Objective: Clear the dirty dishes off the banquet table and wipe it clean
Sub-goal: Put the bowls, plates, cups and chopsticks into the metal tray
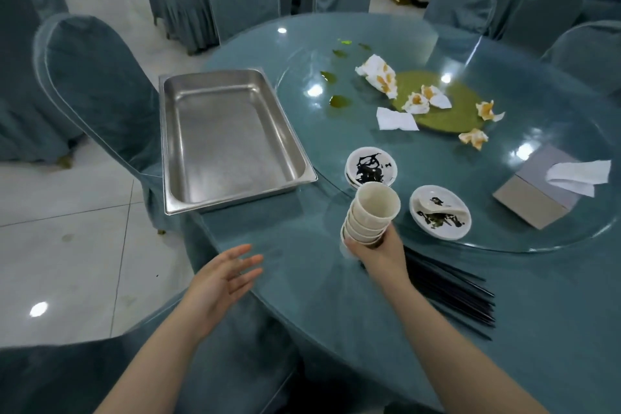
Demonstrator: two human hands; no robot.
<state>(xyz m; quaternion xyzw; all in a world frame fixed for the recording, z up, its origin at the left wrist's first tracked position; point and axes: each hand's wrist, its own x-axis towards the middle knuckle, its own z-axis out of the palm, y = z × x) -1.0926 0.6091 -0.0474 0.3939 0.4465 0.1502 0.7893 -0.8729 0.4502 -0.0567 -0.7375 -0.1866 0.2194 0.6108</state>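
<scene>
My right hand (381,254) grips a tilted stack of white cups (369,212) above the round banquet table (336,296). My left hand (220,279) hovers open, palm up, over the table's near left edge. An empty steel pan (225,134) rests on the table's left side, overhanging the edge. Beyond the cups sits a short stack of small white dishes (371,166) smeared with dark sauce. To their right, a stained plate (440,212) holds a white spoon. Black chopsticks (453,292) lie bundled near my right wrist. Crumpled stained napkins (379,76) and green spills (339,101) cover the glass turntable (504,242).
A grey tissue box (534,193) with a tissue sticking out sits at the right of the turntable. Chairs in blue-grey covers (97,84) ring the table, one right beside the pan. White tiled floor (67,245) lies to the left.
</scene>
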